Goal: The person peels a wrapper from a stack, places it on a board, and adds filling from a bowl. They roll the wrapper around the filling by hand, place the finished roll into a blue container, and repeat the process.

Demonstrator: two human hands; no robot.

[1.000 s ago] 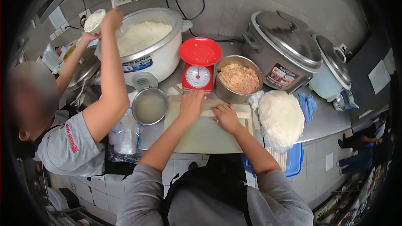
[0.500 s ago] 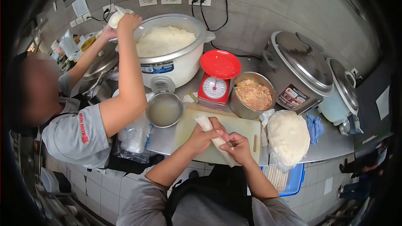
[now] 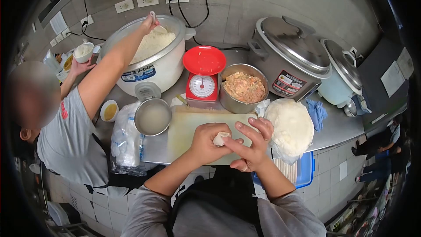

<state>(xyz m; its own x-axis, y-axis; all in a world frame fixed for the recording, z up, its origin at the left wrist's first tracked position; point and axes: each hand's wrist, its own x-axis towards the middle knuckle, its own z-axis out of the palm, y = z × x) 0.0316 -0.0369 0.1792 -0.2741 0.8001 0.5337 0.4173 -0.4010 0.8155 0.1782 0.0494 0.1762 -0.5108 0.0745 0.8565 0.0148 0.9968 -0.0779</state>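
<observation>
Left hand (image 3: 206, 142): curled around the wrapped roll (image 3: 218, 139); best kept snug without squeezing, since the thin wrapper probably tears easily.
Right hand (image 3: 254, 149): fingers spread wide, one at or just beside the roll's end; a light fingertip should suffice.
Wrapped roll: above the cutting board (image 3: 186, 127), one end facing the camera; steady support helps.

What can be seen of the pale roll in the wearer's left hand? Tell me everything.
The roll is whitish, with a soft-looking, dough-like surface. Only one rounded end shows, facing the camera; the left hand wraps around it and hides the rest, so its full length and contents cannot be seen. A finger of the right hand reaches that end and seems to touch it. In view, it overlaps the cutting board.
</observation>
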